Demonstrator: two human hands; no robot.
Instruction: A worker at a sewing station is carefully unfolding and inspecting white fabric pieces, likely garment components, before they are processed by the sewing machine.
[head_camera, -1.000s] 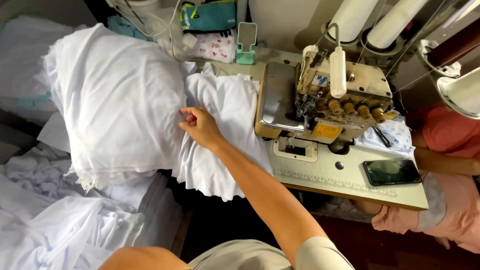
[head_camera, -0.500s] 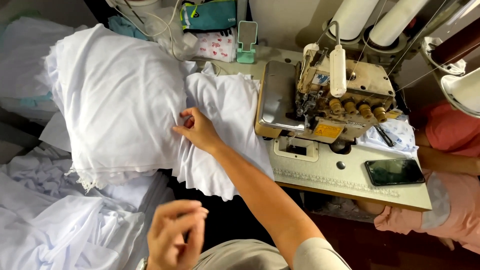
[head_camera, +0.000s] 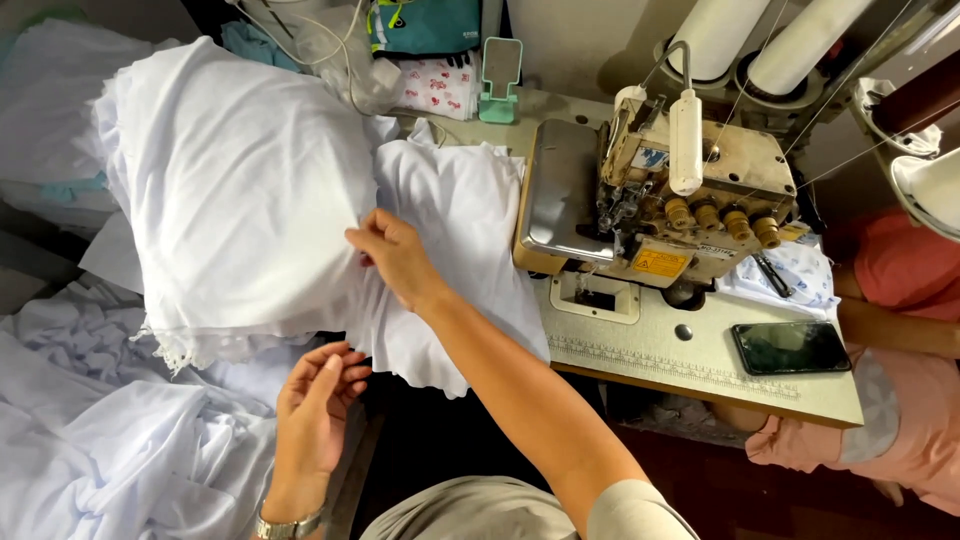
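The right hand's (head_camera: 395, 255) fingertips sink into a fold of the white fabric stack (head_camera: 240, 180), so whether they pinch a layer cannot be told. The left hand (head_camera: 315, 410) shows its open palm side, its wristwatch (head_camera: 290, 526) cut by the near edge. At the right edge a person in pink (head_camera: 905, 400) is cropped. The two thread cones (head_camera: 770, 35) run off the far edge. The dark phone (head_camera: 790, 347) on the bench (head_camera: 700, 365) looks blank, perhaps switched off.

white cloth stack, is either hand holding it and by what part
The right hand pinches the right edge of the big stack of white cloth pieces. The left hand is open below it, holding nothing.
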